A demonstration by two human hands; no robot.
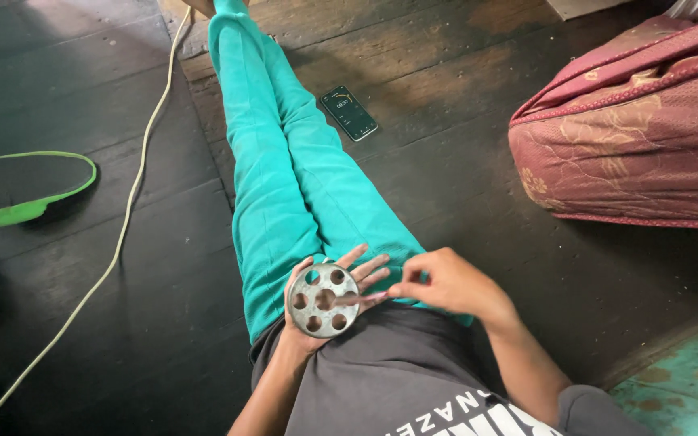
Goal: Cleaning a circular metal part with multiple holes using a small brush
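Note:
I sit on a dark wooden floor with my legs in teal trousers stretched ahead. My left hand lies palm up over my lap and holds a round metal disc with several round holes around its middle. My right hand pinches a thin stick-like tool. The tool's tip rests at the disc's centre hole.
A smartphone with a lit screen lies on the floor right of my legs. A red patterned mattress fills the upper right. A pale cable runs across the floor at left, near a green-rimmed dark oval object.

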